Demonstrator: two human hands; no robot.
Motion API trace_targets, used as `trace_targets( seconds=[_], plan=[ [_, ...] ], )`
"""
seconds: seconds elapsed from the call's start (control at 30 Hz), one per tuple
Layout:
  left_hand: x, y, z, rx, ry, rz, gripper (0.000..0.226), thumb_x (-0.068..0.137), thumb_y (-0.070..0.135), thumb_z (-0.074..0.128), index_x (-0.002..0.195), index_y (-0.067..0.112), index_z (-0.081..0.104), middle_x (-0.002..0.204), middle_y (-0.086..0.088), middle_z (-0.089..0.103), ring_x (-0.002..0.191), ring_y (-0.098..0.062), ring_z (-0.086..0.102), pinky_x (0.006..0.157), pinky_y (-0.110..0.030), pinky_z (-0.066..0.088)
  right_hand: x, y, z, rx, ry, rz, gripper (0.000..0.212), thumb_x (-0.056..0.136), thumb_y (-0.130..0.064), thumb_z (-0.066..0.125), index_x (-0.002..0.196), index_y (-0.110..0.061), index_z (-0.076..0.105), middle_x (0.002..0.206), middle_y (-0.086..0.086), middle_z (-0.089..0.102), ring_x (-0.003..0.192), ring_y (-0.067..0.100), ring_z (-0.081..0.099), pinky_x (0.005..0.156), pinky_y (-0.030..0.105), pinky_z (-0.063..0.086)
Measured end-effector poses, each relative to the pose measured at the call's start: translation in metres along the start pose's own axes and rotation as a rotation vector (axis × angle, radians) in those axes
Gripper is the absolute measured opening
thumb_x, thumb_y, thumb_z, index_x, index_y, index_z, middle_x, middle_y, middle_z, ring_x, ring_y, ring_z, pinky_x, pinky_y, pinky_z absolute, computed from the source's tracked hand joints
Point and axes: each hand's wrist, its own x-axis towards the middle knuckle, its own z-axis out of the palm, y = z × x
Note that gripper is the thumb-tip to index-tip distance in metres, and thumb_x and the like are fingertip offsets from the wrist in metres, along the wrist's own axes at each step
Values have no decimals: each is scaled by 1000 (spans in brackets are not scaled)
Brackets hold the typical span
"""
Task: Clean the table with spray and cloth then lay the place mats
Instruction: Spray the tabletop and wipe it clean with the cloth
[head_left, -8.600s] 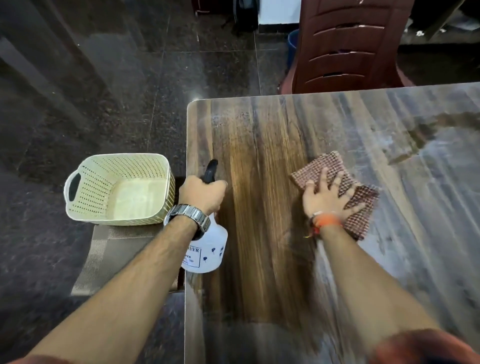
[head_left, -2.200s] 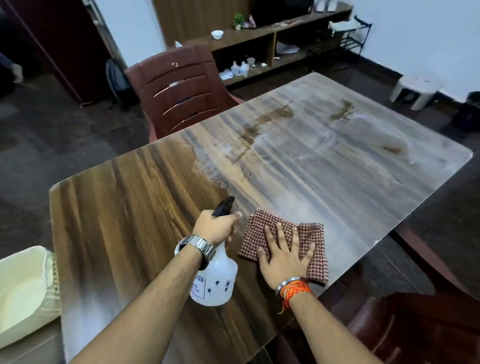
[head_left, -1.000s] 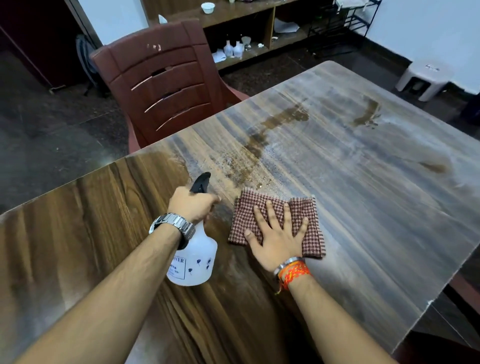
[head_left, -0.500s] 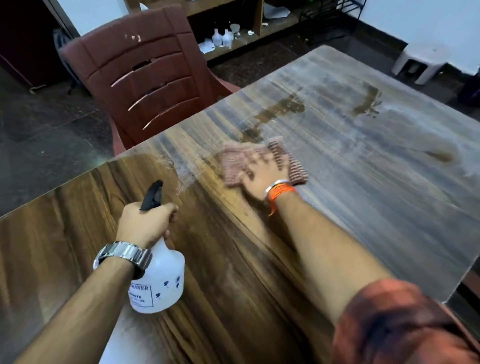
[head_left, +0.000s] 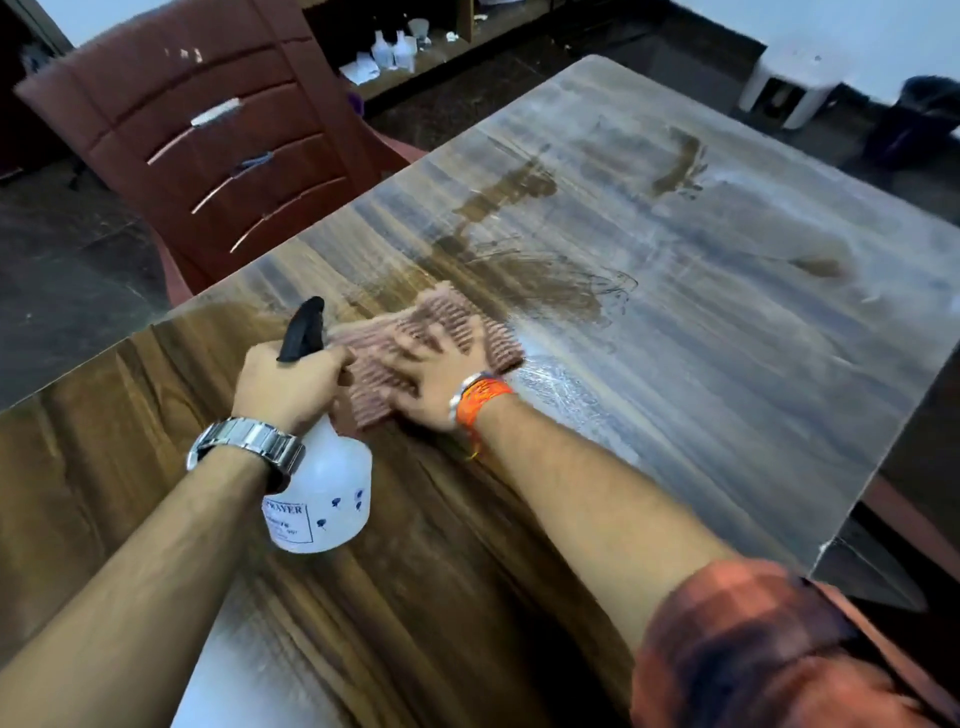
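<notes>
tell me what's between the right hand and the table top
The checked cloth: the right hand presses it onto the table. This shows in the head view, though the cloth is motion-blurred.

The white spray bottle (head_left: 324, 493), lower left of centre, bears a boxed label reading "PRAYER"; smaller lines beneath are illegible.
</notes>
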Motion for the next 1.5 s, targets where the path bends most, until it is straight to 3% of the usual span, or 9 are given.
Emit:
trace_targets(
  seconds=[0.17, 0.27, 0.57, 0.77, 0.83, 1.07, 1.2, 1.33, 1.5],
  plan=[
    [-20, 2, 15, 27, -67, 31, 31, 74, 33, 77, 75, 1, 73, 57, -7, 69, 54, -25, 62, 63, -32, 51, -69, 139, -1, 125, 114, 726, 58, 89, -69, 13, 145, -55, 3, 158, -21, -5, 147, 25, -11, 96, 78, -11],
    [-37, 11, 30, 15, -114, 62, 30, 77, 29, 75, 76, -1, 74, 63, -7, 73, 53, -19, 61, 58, -26, 46, -97, 127, 1, 197, 115, 882, 59, 89, -67, 15, 146, -53, 3, 159, -19, -6, 145, 28, -17, 95, 78, -10],
    [-74, 23, 51, 0, -115, 120, 32, 74, 27, 68, 84, -2, 76, 54, -9, 69, 47, -20, 61, 54, -25, 51, -161, -14, 32, -25, 4, 9, 57, 90, -63, 19, 145, -50, 16, 158, -21, 8, 148, 26, 2, 100, 73, -14],
    [-83, 11, 37, -4, -73, 109, 39, 66, 32, 69, 88, -1, 75, 81, -13, 78, 59, -29, 63, 65, -39, 59, -201, 107, 24, 138, 90, 833, 58, 90, -66, 17, 145, -53, 5, 159, -17, -3, 147, 26, -11, 99, 77, -6],
    [-84, 9, 33, -10, -55, 101, 41, 63, 35, 70, 86, 1, 75, 81, -13, 78, 65, -35, 69, 70, -46, 61, -195, 70, 27, 137, 81, 831, 61, 90, -63, 17, 147, -49, 3, 160, -12, -7, 145, 33, -16, 97, 78, -7],
    [-89, 12, 27, -26, -35, 107, 40, 66, 34, 73, 86, -1, 75, 83, -13, 78, 60, -26, 61, 63, -37, 55, -278, -103, 70, 24, -8, -262, 59, 92, -55, 35, 148, -44, 19, 158, -12, 18, 144, 34, 17, 98, 79, -8],
    [-91, 7, 28, -17, -53, 100, 39, 63, 35, 72, 81, 1, 74, 79, -13, 77, 57, -28, 61, 66, -46, 60, -292, 11, 65, -61, 105, 123, 60, 89, -62, 25, 147, -48, 17, 158, -14, 15, 140, 34, 30, 101, 78, 5],
    [-97, 1, 33, -9, -86, 90, 41, 65, 33, 70, 84, -2, 75, 80, -16, 77, 58, -26, 59, 62, -39, 56, -293, 117, 41, 92, 71, 827, 64, 85, -67, 8, 146, -51, 0, 160, -16, -2, 147, 24, -7, 106, 72, -1],
    [-102, 8, 41, -32, -122, 65, 42, 64, 34, 70, 86, -2, 74, 79, -13, 78, 57, -26, 61, 70, -50, 61, -338, -11, 66, 11, 94, 421, 62, 88, -58, 31, 148, -45, 19, 159, -9, 18, 146, 33, 9, 104, 74, 7]
  ],
)
